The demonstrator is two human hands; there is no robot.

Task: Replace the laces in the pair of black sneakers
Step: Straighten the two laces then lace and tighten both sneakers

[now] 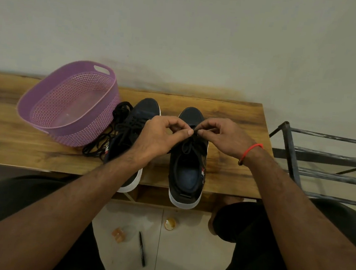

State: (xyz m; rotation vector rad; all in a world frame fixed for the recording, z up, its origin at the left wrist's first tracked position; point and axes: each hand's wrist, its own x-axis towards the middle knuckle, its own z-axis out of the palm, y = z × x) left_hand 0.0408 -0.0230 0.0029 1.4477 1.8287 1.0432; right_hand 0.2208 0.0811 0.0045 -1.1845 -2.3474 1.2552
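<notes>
Two black sneakers on a wooden bench (228, 115), toes to the wall, heels hanging over the near edge. Left sneaker (133, 131) already laced. Right sneaker (188, 161) partly laced, lace (190, 145) running through its upper eyelets. Two hands over the right sneaker: left hand (159, 137) and right hand (224, 139) meet above its tongue, each with thumb and forefinger curled, pinching the lace; other fingers loosely bent. One red thread bracelet (251, 151) on the right wrist.

One purple perforated basket (67, 105) on the bench, just left of the left sneaker. One loose bundle of black laces (105, 141) between basket and left sneaker, touching both.

One metal rack (321, 160) right of the bench. On the floor: one black pen (142, 249), one small round lid (170, 224), one clear plastic piece (121, 234).

Small red-white-blue mark on each sneaker side, unreadable. No legible writing.
</notes>
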